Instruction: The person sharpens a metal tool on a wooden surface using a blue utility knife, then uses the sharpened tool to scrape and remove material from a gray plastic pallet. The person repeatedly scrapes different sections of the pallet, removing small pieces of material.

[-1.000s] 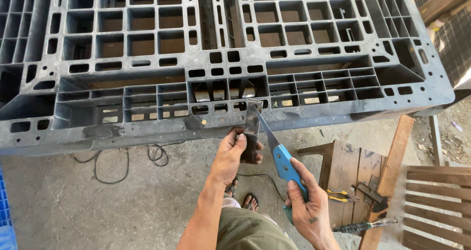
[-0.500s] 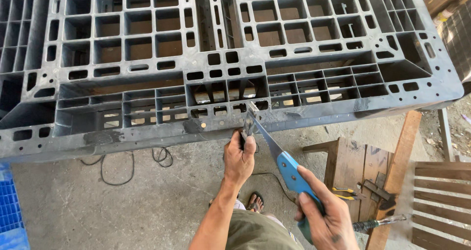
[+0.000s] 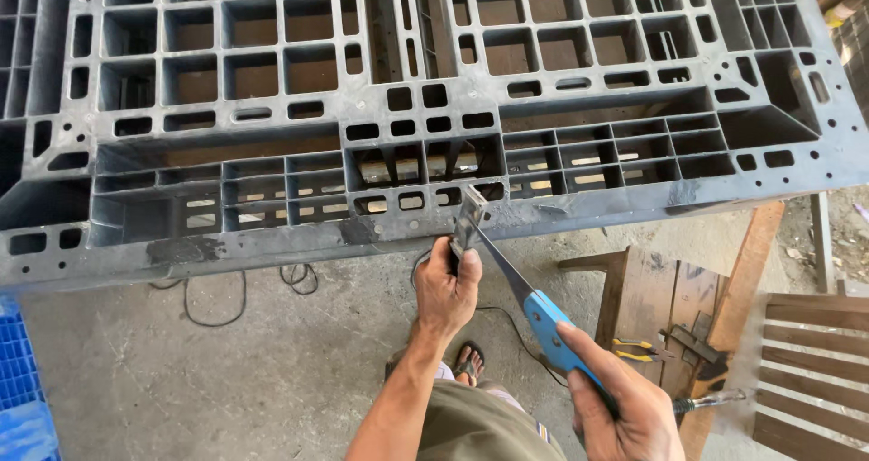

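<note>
both hands (image 3: 447, 289) on saw (image 3: 507, 271) at pallet edge (image 3: 272, 244)

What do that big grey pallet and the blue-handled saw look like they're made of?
The pallet looks like moulded plastic, dull grey and scuffed: its grid of thin ribs and square holes suggests moulding. The saw has a thin blade, seemingly metal, and a smooth blue handle, probably plastic, gripped by the right hand. The left hand steadies the blade near the pallet's edge.
</note>
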